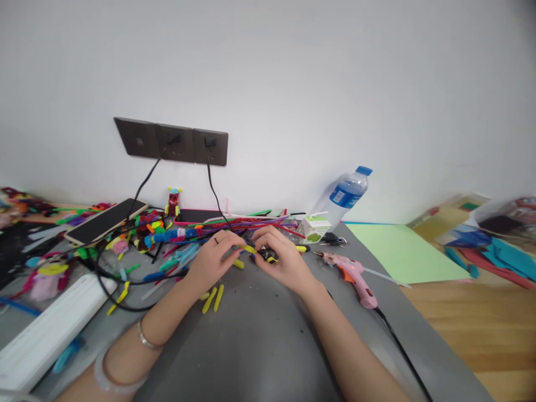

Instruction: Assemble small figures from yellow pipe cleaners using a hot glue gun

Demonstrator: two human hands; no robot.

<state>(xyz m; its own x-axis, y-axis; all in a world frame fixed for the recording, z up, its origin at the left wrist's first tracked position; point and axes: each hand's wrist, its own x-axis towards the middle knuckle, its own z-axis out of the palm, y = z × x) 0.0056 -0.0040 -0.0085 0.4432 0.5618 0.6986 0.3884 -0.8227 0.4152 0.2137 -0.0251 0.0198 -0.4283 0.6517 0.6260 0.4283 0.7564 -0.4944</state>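
Yellow strip (248,248) above worktop (251,352), pinched between my left hand (218,254) and right hand (280,258), fingertips nearly together. I see short yellow pieces (218,298) lying near left wrist.

A craft workspace, with a glue gun (358,279) and pipe-cleaner pieces (218,298)

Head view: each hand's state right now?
Left hand: closed, pinching a yellow piece.
Right hand: curled beside that piece; whether it grips the black-and-yellow tool can't be told.
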